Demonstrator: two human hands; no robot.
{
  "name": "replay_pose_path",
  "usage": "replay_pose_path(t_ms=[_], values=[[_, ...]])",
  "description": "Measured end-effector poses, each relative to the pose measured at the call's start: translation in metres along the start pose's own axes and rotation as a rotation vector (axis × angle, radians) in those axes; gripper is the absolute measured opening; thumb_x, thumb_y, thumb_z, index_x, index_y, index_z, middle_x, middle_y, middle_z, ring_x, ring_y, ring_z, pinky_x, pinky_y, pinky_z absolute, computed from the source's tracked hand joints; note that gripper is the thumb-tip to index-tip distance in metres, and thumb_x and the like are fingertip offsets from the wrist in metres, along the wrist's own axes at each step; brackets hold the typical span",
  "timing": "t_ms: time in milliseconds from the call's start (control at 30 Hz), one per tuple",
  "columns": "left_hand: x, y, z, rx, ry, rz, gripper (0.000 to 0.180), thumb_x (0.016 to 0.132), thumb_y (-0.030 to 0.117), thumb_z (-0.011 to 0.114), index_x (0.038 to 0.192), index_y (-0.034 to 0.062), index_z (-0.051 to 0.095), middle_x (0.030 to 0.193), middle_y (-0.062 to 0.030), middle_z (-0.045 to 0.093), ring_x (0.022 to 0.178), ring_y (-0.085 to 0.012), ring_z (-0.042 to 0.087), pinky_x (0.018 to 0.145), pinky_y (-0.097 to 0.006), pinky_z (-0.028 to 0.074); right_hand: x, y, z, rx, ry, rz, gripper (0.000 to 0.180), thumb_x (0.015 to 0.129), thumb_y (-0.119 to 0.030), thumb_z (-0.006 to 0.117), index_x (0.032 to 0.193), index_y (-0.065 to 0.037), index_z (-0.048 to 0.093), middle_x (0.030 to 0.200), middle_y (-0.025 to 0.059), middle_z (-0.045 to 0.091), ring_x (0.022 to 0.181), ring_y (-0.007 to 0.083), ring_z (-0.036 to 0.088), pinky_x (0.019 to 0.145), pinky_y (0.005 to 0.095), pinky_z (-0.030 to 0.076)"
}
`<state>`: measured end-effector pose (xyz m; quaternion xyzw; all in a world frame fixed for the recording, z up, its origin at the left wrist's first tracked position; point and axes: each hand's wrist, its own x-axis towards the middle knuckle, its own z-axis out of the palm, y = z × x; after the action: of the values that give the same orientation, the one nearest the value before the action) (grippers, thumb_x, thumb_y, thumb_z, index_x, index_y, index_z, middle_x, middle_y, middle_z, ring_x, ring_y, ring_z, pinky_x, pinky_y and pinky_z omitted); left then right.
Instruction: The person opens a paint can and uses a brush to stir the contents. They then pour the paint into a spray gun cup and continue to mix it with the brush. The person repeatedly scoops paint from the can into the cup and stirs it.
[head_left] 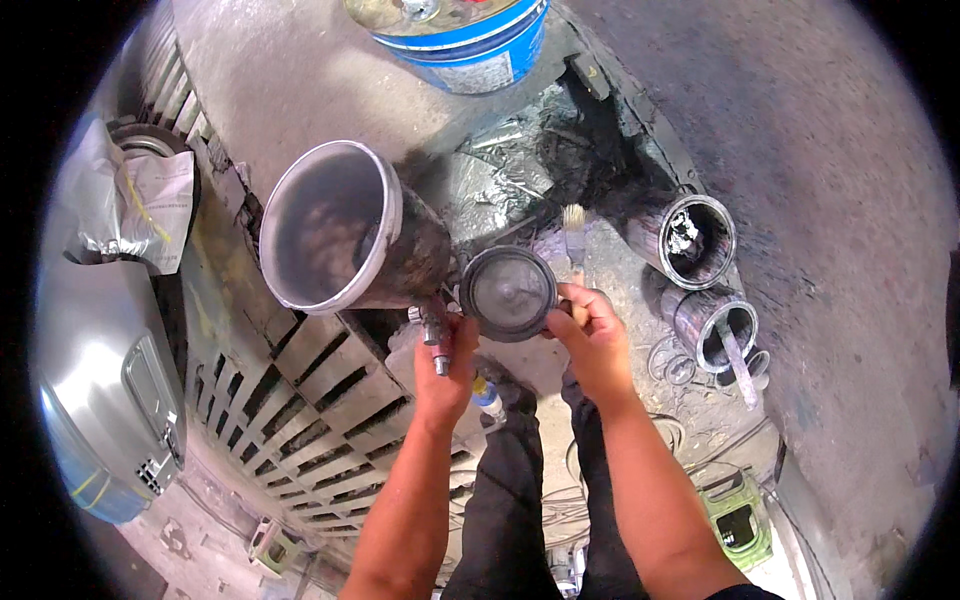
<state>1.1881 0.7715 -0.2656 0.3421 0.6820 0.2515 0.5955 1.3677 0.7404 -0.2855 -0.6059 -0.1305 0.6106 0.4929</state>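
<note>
My left hand [448, 372] is closed round a metal spray gun [433, 335], whose knobs stick out at the fingers; most of its body is hidden. Just right of it sits a round dark-rimmed cup [510, 288] with grey liquid inside; whether it is joined to the gun I cannot tell. Closed on a paintbrush [574, 242] with pale bristles pointing away from me, my right hand [597, 345] also has its thumb at the cup's right rim. Left of the cup, a large grey-stained bucket [325, 228] stands tilted toward me.
A blue and white drum [465, 50] stands at the far side. On the right are two paint-crusted cans [697, 243], [722, 335], the nearer with a coated stick [738, 365] in it. Slotted floor grating [330, 400] runs at left, beside a silver car panel [110, 340].
</note>
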Motion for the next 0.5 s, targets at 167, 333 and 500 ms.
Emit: replay_pose_path(t_ms=[167, 333, 500], values=[[0.009, -0.019, -0.010, 0.021, 0.022, 0.098, 0.020, 0.092, 0.023, 0.061, 0.096, 0.0054, 0.053, 0.075, -0.0042, 0.055, 0.056, -0.0085, 0.047, 0.049, -0.025, 0.037, -0.006, -0.047, -0.026, -0.407, 0.068, -0.086, 0.030, 0.091, -0.012, 0.061, 0.120, -0.002, 0.056, 0.078, -0.0010, 0.061, 0.068, 0.0057, 0.056, 0.062, 0.0236, 0.049], [0.013, -0.015, -0.005, 0.010, 0.014, 0.075, 0.022, 0.092, 0.026, 0.061, 0.096, 0.0060, 0.054, 0.076, -0.0045, 0.055, 0.057, -0.0088, 0.047, 0.049, -0.026, 0.037, -0.005, -0.094, -0.036, -0.225, 0.124, -0.273, 0.038, 0.096, -0.024, 0.056, 0.124, 0.002, 0.053, 0.080, 0.0084, 0.066, 0.070, 0.0122, 0.063, 0.060, 0.0247, 0.051], [0.014, -0.014, -0.002, 0.141, 0.053, 0.175, 0.024, 0.092, 0.027, 0.061, 0.099, 0.0055, 0.055, 0.077, -0.0032, 0.055, 0.060, -0.0104, 0.049, 0.053, -0.028, 0.040, -0.011, -0.114, -0.029, -0.084, 0.141, -0.133, 0.028, 0.092, -0.021, 0.063, 0.108, 0.002, 0.061, 0.075, 0.0090, 0.066, 0.058, 0.0113, 0.061, 0.050, 0.0227, 0.047]])
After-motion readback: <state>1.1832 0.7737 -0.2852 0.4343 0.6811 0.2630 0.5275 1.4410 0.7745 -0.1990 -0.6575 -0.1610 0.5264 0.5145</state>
